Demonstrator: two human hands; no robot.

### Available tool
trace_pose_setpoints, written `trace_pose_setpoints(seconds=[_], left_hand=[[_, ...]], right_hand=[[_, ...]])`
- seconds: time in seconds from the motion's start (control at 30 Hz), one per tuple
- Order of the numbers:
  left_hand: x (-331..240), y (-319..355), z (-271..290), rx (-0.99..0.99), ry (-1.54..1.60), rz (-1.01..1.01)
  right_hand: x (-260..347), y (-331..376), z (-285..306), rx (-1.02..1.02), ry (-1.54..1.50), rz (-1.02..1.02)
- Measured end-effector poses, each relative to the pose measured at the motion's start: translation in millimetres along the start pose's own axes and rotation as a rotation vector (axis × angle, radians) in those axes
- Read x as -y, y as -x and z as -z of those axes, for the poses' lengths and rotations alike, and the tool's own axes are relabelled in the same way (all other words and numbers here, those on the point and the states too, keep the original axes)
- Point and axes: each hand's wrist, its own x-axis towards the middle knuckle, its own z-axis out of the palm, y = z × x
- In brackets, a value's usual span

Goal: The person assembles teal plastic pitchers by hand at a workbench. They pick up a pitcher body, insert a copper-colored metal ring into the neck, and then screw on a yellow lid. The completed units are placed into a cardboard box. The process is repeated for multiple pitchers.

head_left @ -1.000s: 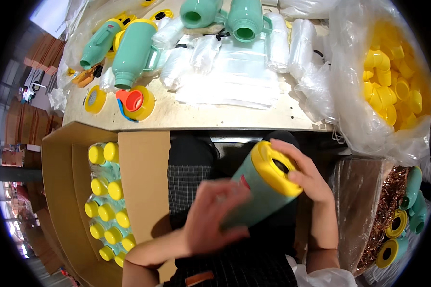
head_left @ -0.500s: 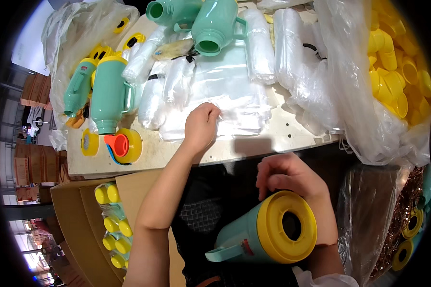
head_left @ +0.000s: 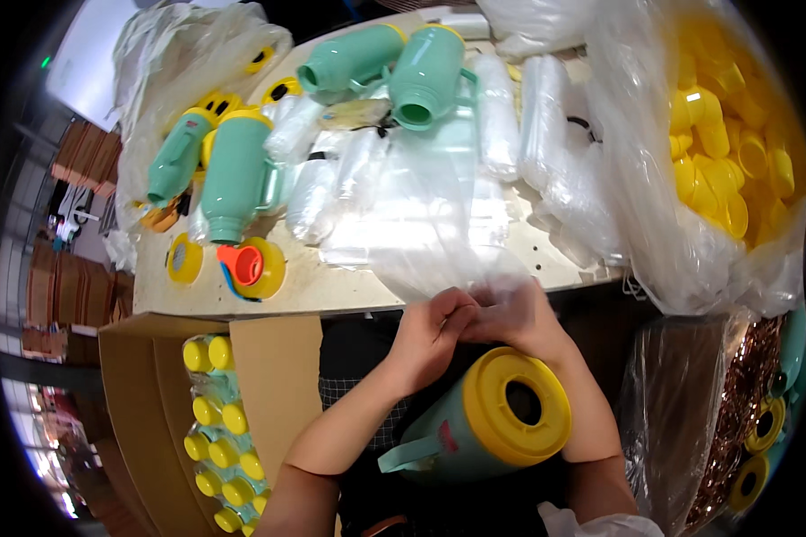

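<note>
1. Both hands meet at the near edge of the bench (head_left: 349, 291). Left hand (head_left: 430, 336) and right hand (head_left: 515, 318) have fingers pinched closed on the bottom edge of a clear plastic bag (head_left: 439, 206).
2. The bag runs from the fingertips up over the bench top, lying on the stack of other clear bags (head_left: 546, 134). Exact edge hard to tell; film is see-through.
3. Handling judgement: the bag is very light, limp and slick, with no stiffness. It likely clings to the sheets under it. Best taken by pinching at the mouth edge, one hand per layer, rubbing to split the layers.
4. A green jug with a yellow cap (head_left: 488, 421) lies on its side in the lap, between the forearms, below the hands. No hand is on it; it rests against the right forearm.
5. Jug judgement: rigid plastic shell, smooth, could roll. The side handle or the body is the sound hold, not the cap.
6. Nearby: more green jugs (head_left: 237, 174) on the bench at left, loose yellow caps (head_left: 725, 161) in a big bag at right, a cardboard box (head_left: 134, 394) of yellow-capped items at lower left.
</note>
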Motion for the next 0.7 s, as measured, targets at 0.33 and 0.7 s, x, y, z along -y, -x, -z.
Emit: trace_pose_setpoints(seconds=[0.33, 0.7], left_hand=[[21.8, 24.0, 25.0, -0.217, 0.177, 0.024], [53.0, 263.6, -3.3, -0.577, -0.36, 0.301]], right_hand=[[-56.4, 56.7, -8.5, -1.159, -0.427, 0.243], [-130.7, 191.1, -152.4, -0.005, 0.086, -0.081]])
